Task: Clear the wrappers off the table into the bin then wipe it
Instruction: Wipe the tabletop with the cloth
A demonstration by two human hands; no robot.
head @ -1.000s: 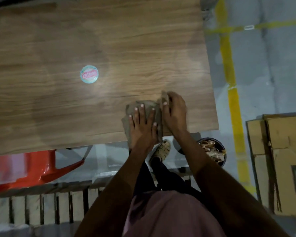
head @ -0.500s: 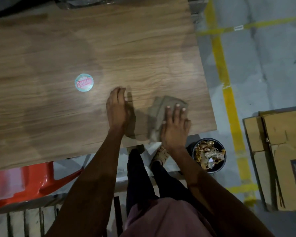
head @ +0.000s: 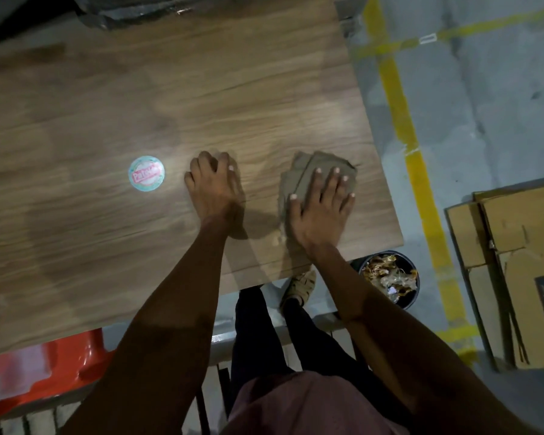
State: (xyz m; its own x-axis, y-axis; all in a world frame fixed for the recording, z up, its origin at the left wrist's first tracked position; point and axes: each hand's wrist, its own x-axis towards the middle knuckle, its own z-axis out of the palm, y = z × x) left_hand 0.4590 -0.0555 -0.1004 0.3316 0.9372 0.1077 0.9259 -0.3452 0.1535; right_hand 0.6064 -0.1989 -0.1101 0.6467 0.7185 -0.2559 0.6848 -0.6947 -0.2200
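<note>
A folded grey-brown cloth [head: 307, 171] lies near the right end of the wooden table [head: 201, 89]. My right hand [head: 321, 208] presses flat on it with straight, spread fingers. My left hand [head: 212, 186] rests on the bare tabletop to the left of the cloth, fingers bent slightly, holding nothing. A black bin [head: 390, 282] full of crumpled wrappers stands on the floor below the table's near right corner.
A round blue-and-pink sticker [head: 146, 173] is on the table left of my left hand. A red plastic chair [head: 38, 368] sits at lower left. Flattened cardboard boxes [head: 515, 265] lie on the floor at right beside yellow floor lines [head: 421, 171].
Both hands were together on the cloth at first. My left hand came off and moved left onto the bare table. My right hand slid the cloth right and a little farther from me.
</note>
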